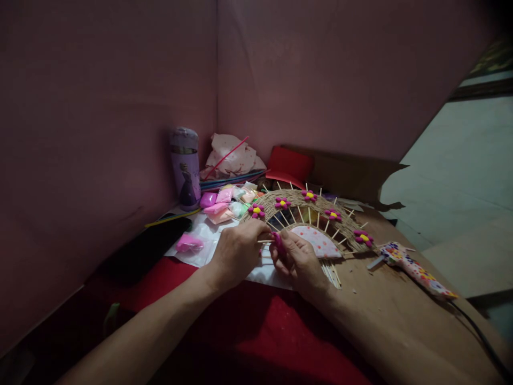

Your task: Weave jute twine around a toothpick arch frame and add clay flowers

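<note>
My left hand [240, 248] and my right hand [300, 262] meet in front of the fan-shaped craft. A small lump of magenta modelling clay [278, 243] sits pinched between thumb and fingers of my right hand. The closed fingertips of my left hand press at its left side; their exact grip is partly hidden. Just behind lies the fan of thin sticks and wound twine [294, 199], bearing several magenta clay flowers [309, 195] with yellow centres. Its lower middle is a half-round of white cloth with pink dots [316, 241].
Bags of coloured clay [224, 194] lie left of the fan, and a pink bag [189, 243] rests nearer. Behind them stands a purple tumbler [186, 168] beside dotted cloth [232, 152]. A flower-patterned glue gun [417, 270] with a cord lies on cardboard at right.
</note>
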Motion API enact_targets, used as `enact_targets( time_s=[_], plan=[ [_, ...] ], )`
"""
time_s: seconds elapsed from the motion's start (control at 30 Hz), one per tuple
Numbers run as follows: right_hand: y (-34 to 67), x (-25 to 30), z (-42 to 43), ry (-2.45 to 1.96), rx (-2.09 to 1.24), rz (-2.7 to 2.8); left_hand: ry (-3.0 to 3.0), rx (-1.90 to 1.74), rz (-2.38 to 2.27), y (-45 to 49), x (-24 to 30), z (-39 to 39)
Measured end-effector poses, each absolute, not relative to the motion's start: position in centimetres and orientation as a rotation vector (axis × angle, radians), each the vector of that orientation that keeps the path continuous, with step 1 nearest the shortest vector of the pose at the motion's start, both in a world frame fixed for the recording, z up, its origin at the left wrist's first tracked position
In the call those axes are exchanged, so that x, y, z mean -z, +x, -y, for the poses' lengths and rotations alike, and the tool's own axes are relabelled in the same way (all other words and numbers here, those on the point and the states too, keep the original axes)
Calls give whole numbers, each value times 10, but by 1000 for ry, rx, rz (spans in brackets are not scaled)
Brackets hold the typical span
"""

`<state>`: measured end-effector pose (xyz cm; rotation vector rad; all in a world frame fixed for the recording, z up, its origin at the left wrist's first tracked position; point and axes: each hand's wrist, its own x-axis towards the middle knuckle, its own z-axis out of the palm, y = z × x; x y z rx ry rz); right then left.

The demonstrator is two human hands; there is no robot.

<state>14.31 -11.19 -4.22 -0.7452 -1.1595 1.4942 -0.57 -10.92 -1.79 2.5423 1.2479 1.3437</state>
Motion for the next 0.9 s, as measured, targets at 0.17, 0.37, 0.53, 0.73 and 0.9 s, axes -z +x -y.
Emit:
enact_targets(
  time_s=[0.17, 0.37, 0.53, 0.73, 0.9],
  plan=[
    [143, 43, 112, -786, -1481, 1181, 2579, -1305, -1213, -6, 19, 109],
    [144, 38, 113, -812, -1473, 1140, 2521, -1415, -1233, -7, 18, 108],
    [142, 39, 114, -745, -1486, 1191, 2535, -1335, -1245, -7, 17, 109],
    [140, 43, 115, -794, -1407, 1273, 2582, -1258, -1213, -7, 18, 110],
    [142, 44, 114, -820, -1353, 1272, 2635, -1160, -1182, -7, 15, 111]
  ],
)
